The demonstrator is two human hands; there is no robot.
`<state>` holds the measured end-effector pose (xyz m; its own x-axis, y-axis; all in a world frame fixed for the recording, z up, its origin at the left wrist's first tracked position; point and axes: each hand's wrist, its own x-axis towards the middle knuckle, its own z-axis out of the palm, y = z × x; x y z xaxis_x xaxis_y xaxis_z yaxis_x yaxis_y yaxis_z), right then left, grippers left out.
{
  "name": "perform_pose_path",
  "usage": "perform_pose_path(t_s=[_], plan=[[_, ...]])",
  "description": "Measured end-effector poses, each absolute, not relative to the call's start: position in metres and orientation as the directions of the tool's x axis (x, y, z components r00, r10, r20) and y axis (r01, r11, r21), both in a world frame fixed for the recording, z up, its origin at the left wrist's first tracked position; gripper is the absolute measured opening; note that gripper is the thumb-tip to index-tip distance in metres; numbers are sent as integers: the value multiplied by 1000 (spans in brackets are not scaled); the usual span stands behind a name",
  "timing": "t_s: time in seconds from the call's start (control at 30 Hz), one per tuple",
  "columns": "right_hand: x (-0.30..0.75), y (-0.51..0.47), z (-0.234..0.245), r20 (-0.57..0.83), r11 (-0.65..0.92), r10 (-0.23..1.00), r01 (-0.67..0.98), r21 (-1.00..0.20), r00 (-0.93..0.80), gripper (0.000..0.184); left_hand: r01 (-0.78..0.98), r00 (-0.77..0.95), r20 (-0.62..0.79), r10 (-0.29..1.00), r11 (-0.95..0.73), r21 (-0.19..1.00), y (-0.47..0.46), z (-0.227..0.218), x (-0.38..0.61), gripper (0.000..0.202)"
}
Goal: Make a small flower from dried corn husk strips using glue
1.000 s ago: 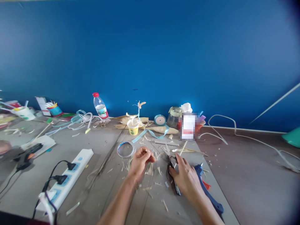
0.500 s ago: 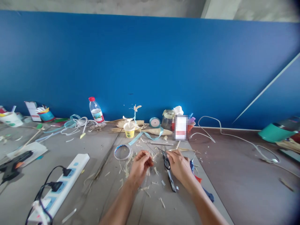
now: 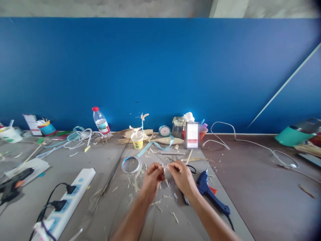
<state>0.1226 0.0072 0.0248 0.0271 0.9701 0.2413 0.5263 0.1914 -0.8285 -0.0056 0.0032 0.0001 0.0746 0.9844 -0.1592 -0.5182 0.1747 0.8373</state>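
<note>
My left hand (image 3: 153, 177) pinches a small pale strip (image 3: 164, 167) that looks like dried husk. From the other side my right hand (image 3: 182, 177) has its fingertips closed on the same strip, and the two hands almost meet. Pale scraps (image 3: 136, 182) lie scattered on the table beneath and beside them. Partly covered by my right hand and forearm are scissors (image 3: 192, 168), of which a black handle loop shows, and a dark-handled tool (image 3: 186, 200). A blue glue gun (image 3: 210, 194) rests just right of my right wrist.
Left of my hands lie a tape roll (image 3: 130, 164), dark thin stems (image 3: 112, 172) and a white power strip (image 3: 72, 197). Behind stand a yellow cup (image 3: 137, 143) holding a small husk flower, a ribbon spool (image 3: 165, 131), a glass jar (image 3: 178, 129) and a bottle (image 3: 101, 122).
My right hand has moved left from beside the scissors to meet my left hand at the strip. The glue gun is now more exposed. The view has shifted slightly.
</note>
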Motion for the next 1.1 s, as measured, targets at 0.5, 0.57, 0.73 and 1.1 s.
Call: perform_pose_path(t_s=[0.5, 0.57, 0.73, 1.1], plan=[[136, 16, 35, 174, 190, 982, 509, -840, -79, 16, -223, 59, -64, 996, 76, 972, 3, -1, -6, 28], [135, 17, 34, 152, 166, 986, 458, -874, -67, 17, -227, 71, -52, 996, 67, 972, 3, -5, -6, 28], [131, 14, 29, 79, 75, 997, 283, -956, 3, 26, -197, 42, -31, 999, 39, 980, 3, -7, -5, 30], [123, 2, 18, 94, 118, 979, 128, -985, -180, 59, -84, -105, -55, 993, 46, 995, 4, -4, -8, 31]])
